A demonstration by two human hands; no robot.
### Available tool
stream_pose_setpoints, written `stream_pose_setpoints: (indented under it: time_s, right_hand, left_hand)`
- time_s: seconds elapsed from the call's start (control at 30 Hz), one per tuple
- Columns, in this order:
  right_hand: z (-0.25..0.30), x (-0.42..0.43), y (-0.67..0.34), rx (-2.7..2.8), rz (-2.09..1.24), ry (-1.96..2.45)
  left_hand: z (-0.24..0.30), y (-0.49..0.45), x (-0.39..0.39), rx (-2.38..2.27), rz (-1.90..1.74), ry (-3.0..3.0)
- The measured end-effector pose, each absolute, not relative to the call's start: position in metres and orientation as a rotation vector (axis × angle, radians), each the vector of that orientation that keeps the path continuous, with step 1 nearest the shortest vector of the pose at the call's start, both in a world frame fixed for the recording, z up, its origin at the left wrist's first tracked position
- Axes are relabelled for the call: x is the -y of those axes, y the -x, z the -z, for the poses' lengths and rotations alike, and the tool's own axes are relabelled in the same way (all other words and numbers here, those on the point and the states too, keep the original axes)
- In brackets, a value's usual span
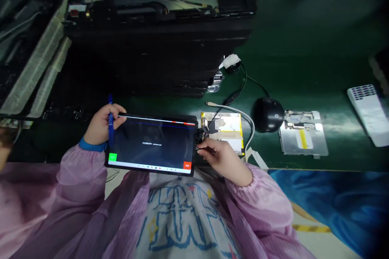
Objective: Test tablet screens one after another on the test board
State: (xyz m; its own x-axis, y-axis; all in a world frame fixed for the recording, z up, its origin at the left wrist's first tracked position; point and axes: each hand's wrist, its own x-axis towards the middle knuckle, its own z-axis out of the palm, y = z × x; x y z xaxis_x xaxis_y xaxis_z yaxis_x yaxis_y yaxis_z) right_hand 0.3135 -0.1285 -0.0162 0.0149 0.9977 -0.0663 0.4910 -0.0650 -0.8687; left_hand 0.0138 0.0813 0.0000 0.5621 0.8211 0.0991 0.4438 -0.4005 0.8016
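Note:
A dark-screened tablet (152, 133) is held tilted in front of my body, showing a line of small text, a green box at lower left and a red one at lower right. My left hand (101, 123) grips its upper left corner and also holds an upright blue pen (111, 127) along that edge. At the tablet's right edge, my right hand (220, 156) is closed in a pinch; what its fingertips hold is too small to make out. Just above them, a black plug-like piece (202, 132) with a thin black cable sits against the edge.
Behind my right hand lie an opened device with yellow edging (234, 123) and a white cable (251, 123). Farther right are a round black device (269, 114), a silver panel (304, 141) and a white slab (369, 117). A stack of black panels (146, 56) rises behind the tablet.

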Motion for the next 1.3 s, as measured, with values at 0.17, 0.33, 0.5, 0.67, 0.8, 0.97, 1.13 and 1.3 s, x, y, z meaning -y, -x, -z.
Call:
stream_pose_setpoints:
  time_s: [0.17,0.33,0.5,0.67,0.8,0.97,1.13,1.3]
  right_hand:
    - [0.017,0.133,-0.313,1.753,-0.74,1.662]
    - [0.018,0.136,-0.311,1.86,-0.572,1.646]
    - [0.019,0.134,-0.308,1.915,-0.498,1.656]
    - [0.019,0.129,-0.303,1.98,-0.376,1.697]
    - [0.013,0.132,-0.314,1.807,-0.49,1.694]
    - [0.006,0.117,-0.347,1.287,-0.553,1.709]
    - [-0.006,0.08,-0.347,1.076,-0.634,1.547]
    - [-0.033,0.09,-0.272,1.533,-0.547,1.458]
  left_hand:
    - [0.0,-0.013,-0.08,-0.987,-0.64,-2.018]
    - [0.001,-0.012,-0.08,-1.01,-0.644,-1.997]
    - [0.001,-0.013,-0.08,-1.01,-0.643,-1.977]
    - [0.001,-0.013,-0.081,-1.035,-0.638,-1.981]
    - [0.002,-0.012,-0.082,-1.039,-0.655,-1.999]
    - [0.003,-0.011,-0.083,-1.04,-0.65,-2.007]
    - [0.005,-0.01,-0.082,-1.013,-0.696,-1.995]
    - [0.003,-0.011,-0.074,-0.991,-0.752,-1.946]
